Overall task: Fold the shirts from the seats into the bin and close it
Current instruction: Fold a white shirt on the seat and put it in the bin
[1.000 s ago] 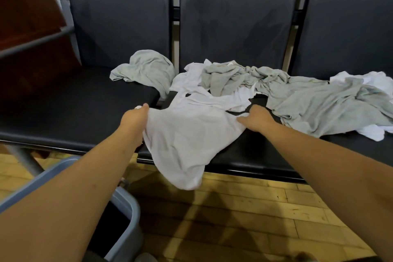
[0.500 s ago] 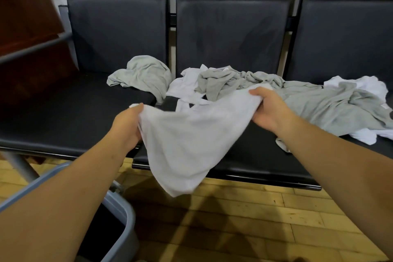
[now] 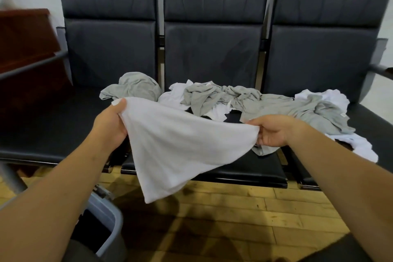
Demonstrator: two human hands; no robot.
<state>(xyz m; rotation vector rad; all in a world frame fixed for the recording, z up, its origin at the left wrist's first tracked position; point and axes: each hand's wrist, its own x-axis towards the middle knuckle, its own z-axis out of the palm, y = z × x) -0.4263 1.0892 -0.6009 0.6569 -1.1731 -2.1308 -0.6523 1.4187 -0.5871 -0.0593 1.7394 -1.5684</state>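
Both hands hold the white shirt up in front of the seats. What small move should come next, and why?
Probably lay the white shirt flat on the left seat. The left hand and right hand grip its two ends, but it hangs bunched, one corner dangling over the floor, so folding looks hard; uncovered cushion shows there.

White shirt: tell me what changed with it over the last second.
The white shirt rose off the seat edge and now hangs spread between the left grip and right grip, which moved up and apart; both kept hold. The pile of shirts and the bin stayed put.
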